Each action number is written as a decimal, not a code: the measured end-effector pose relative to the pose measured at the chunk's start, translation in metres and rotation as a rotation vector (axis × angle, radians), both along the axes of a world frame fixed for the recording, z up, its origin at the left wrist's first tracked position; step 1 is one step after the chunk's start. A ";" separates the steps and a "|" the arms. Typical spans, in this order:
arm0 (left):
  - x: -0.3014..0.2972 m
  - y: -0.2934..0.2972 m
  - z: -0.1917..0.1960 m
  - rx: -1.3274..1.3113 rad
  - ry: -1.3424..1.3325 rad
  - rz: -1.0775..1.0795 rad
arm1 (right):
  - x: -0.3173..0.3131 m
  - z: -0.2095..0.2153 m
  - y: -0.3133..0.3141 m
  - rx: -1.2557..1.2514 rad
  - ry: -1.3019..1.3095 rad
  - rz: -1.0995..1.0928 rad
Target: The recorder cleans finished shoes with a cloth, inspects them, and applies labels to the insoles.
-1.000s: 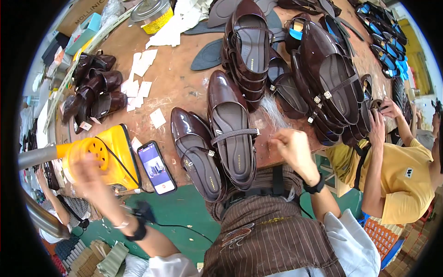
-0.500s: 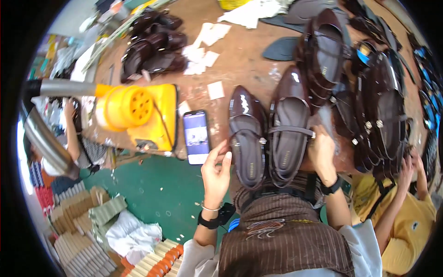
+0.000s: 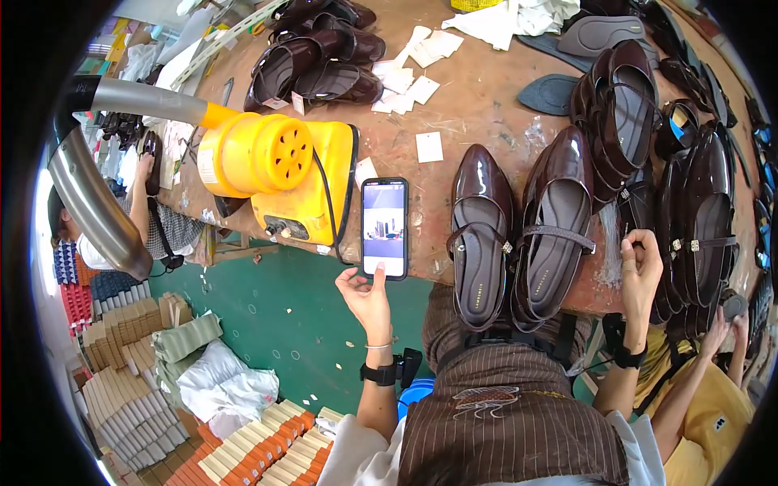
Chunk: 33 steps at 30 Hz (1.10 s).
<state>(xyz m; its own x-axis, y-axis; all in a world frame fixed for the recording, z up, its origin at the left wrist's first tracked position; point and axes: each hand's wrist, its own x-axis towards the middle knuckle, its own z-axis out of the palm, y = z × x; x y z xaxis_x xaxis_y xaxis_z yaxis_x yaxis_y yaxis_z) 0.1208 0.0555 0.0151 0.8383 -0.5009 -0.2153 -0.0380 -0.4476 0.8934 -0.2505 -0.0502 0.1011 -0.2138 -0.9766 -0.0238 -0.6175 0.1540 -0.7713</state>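
Observation:
My left hand (image 3: pixel 366 301) is at the table's front edge, thumb on the lower screen of a black-framed phone (image 3: pixel 384 228). Its other fingers are apart and slightly bent, holding nothing. To the right, my right hand (image 3: pixel 642 271) is closed, fingertips pressed together; whatever they hold is too small to make out. Beside it lies a bundle of thin clear plastic strands (image 3: pixel 609 247). Between my hands, glossy dark brown pointed strap shoes stand toes away from me: a left shoe (image 3: pixel 480 243) and a right shoe (image 3: pixel 557 235), their heels overhanging the table edge.
A yellow machine (image 3: pixel 300 182) with a metal pipe (image 3: pixel 146 101) stands left. Dark shoes (image 3: pixel 320 61) are heaped behind it, near white paper tags (image 3: pixel 405 85). More shoes (image 3: pixel 703 219) and grey insoles (image 3: pixel 549 95) are at right. A co-worker in yellow (image 3: pixel 709 405) sits close on my right.
My left thumb has come onto the phone screen, which now shows a different picture. My right hand has moved away from the right shoe's strap to beside the clear strands. The view has shifted.

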 end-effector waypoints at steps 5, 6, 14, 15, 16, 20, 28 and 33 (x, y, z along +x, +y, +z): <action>0.003 0.000 0.005 -0.054 0.043 0.018 | -0.015 0.001 -0.001 -0.005 -0.344 0.014; 0.005 0.000 0.006 -0.070 0.023 0.051 | -0.019 0.002 -0.001 0.038 -0.350 0.017; 0.000 -0.041 0.040 -0.171 -0.370 -0.320 | -0.025 -0.006 -0.004 0.216 -0.315 0.012; 0.004 -0.055 0.044 -0.140 -0.458 -0.511 | -0.024 -0.003 -0.006 0.214 -0.312 0.010; 0.006 -0.075 0.055 -0.069 -0.505 -0.653 | -0.020 0.003 -0.006 0.199 -0.379 0.017; 0.028 -0.160 0.065 0.002 -0.649 -0.918 | -0.013 0.014 -0.014 0.010 -0.204 0.071; 0.024 -0.248 0.031 0.353 -0.811 -0.788 | -0.006 0.053 -0.006 0.032 -0.508 0.102; 0.003 -0.252 0.034 0.384 -0.649 -0.808 | -0.003 0.053 -0.006 -0.041 -0.412 0.038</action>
